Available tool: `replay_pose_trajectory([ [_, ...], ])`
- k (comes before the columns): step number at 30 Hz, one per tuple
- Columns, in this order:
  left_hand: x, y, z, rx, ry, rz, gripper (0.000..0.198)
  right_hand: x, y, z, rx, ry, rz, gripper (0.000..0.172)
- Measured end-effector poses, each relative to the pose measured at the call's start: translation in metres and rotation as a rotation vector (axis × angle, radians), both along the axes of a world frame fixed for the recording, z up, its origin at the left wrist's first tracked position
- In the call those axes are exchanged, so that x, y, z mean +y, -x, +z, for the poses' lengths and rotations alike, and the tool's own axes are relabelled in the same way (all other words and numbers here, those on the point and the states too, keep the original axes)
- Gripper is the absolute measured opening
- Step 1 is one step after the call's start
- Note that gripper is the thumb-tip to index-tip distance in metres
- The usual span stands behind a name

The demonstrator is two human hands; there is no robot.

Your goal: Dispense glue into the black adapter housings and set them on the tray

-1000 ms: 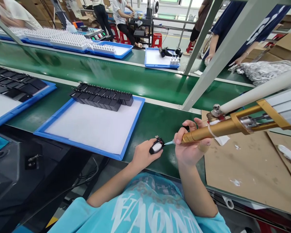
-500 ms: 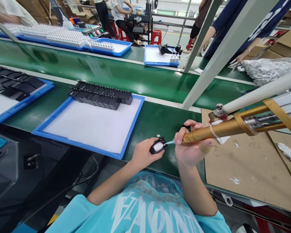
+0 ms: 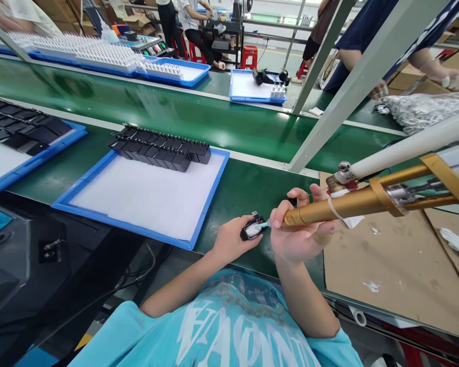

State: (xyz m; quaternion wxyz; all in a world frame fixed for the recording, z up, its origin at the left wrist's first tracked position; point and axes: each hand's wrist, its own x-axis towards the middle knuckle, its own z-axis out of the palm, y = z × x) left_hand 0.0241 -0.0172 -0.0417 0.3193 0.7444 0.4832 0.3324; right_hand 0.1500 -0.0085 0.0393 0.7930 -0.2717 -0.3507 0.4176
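Left hand [image 3: 233, 238], fingers pinching a small black plastic housing [image 3: 245, 234] with white inset [image 3: 253, 230] over the green bench [image 3: 248, 186], face up, likely for access; right hand [image 3: 295, 242], fingers round a gold metal cylindrical tool [image 3: 348, 206], grips near its pale-blue nozzle [image 3: 264, 225], presumably for aim.

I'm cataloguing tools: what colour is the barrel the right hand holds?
The barrel is gold, clearest in the head view.
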Motion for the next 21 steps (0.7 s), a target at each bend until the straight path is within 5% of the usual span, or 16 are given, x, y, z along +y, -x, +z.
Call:
replay_pose_trajectory([
  [12,0.002,-0.007,0.003,-0.146,-0.151,-0.064,0.039,-0.004,0.004,0.000,-0.023,-0.042,0.074,0.039],
  [21,0.014,0.015,-0.008,0.074,-0.033,-0.105,0.035,-0.002,0.000,-0.002,-0.010,0.014,-0.023,0.042],
])
